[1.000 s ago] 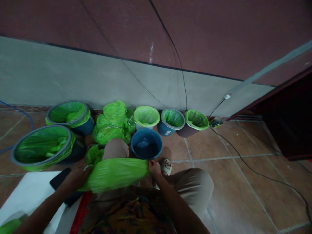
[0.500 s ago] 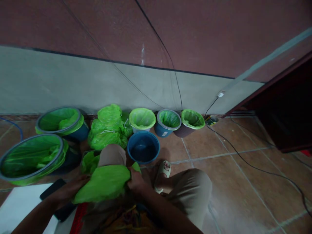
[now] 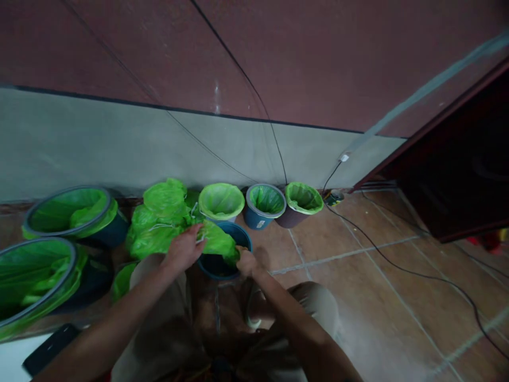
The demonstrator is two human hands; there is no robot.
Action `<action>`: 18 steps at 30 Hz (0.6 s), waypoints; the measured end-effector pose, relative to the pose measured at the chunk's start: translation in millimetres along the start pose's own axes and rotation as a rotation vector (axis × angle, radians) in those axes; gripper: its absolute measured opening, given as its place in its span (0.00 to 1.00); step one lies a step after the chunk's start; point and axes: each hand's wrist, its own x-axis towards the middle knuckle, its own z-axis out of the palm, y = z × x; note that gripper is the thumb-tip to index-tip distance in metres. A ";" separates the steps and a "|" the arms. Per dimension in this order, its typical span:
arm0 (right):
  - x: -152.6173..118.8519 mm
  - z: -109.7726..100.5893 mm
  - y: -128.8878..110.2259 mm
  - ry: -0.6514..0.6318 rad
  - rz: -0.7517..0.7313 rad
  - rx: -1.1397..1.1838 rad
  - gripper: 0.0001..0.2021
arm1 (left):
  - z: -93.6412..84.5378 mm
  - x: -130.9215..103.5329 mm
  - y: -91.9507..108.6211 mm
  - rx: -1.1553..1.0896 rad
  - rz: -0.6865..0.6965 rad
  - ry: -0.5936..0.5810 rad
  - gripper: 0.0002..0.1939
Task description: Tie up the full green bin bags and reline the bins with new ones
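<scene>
Green plastic bag (image 3: 217,241) hangs over the blue bucket (image 3: 222,261), pinched by both the left hand (image 3: 183,248) and right hand (image 3: 245,261). Best spread its mouth wide and fold it evenly around the rim.

Along the far wall (image 3: 119,143), left to right: large bin (image 3: 67,215), heap of bags (image 3: 159,220), three small lined bins (image 3: 264,204). Nearer, before the heap's right end, an unlined bin (image 3: 218,263), a bag (image 3: 217,241) over its rim. Near left, another large bin (image 3: 32,278).
</scene>
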 end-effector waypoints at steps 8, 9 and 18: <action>13.1 -52.5 3.3 -0.029 -0.105 -0.014 0.15 | 79.2 57.4 5.4 -0.314 0.310 -0.464 0.20; 17.8 -54.2 2.2 -0.010 -0.113 -0.017 0.16 | 84.1 63.2 5.5 -0.326 0.345 -0.474 0.19; 50.0 -17.6 4.4 -0.058 0.011 0.011 0.22 | 93.7 82.9 9.3 -0.295 0.448 -0.280 0.20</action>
